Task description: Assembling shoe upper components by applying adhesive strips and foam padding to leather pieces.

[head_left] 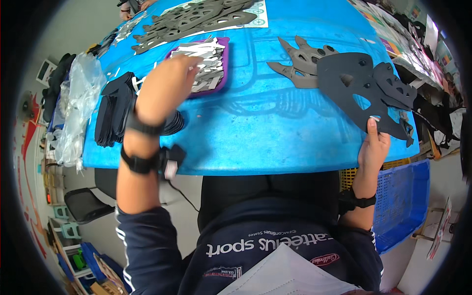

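Note:
My right hand point(376, 146) pinches the near edge of a dark grey cut-out sheet piece point(339, 73) with holes in it, at the table's right side. Behind that piece lie a brownish-grey cut-out piece point(302, 59) with long prongs and a smaller dark piece point(394, 86). On the left, my left hand point(167, 83) is smeared by motion over the left edge of a purple tray point(226, 64). The tray is heaped with white and grey strips point(209, 61). Whether this hand holds anything is hidden.
Stacks of black padded pieces point(115, 108) stand beside my left forearm. Layered grey cut-outs point(196, 22) lie at the far side of the blue table point(275, 142). Clear plastic bags point(78, 108) hang at the left edge; a blue crate point(400, 201) sits below right. Another person's hand point(146, 4) shows far left.

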The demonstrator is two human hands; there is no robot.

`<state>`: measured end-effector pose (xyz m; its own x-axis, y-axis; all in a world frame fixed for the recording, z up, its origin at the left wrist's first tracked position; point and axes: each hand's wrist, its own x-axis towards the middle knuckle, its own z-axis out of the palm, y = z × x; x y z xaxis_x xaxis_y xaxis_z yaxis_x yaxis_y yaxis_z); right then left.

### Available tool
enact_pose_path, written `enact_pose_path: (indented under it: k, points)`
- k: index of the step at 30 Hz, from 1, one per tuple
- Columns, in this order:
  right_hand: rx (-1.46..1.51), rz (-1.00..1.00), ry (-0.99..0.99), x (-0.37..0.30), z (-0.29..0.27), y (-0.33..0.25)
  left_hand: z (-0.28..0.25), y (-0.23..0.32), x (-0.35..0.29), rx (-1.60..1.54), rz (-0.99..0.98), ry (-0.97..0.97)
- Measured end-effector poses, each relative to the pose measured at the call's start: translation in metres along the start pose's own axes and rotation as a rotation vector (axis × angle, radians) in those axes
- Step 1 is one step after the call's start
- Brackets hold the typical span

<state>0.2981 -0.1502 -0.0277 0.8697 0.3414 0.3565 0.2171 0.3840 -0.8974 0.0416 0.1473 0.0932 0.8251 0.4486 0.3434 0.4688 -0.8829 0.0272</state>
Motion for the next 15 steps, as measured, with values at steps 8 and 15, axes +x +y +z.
enact_pose_path:
  k: [8, 15]
  points:
    - [-0.036, 0.043, -0.065, -0.004, -0.001, 0.001, 0.055, -0.086, 0.054, -0.241, -0.071, -0.237]
    - [0.009, 0.031, -0.057, -0.006, 0.005, -0.006, 0.043, -0.075, 0.052, -0.154, -0.121, -0.294]
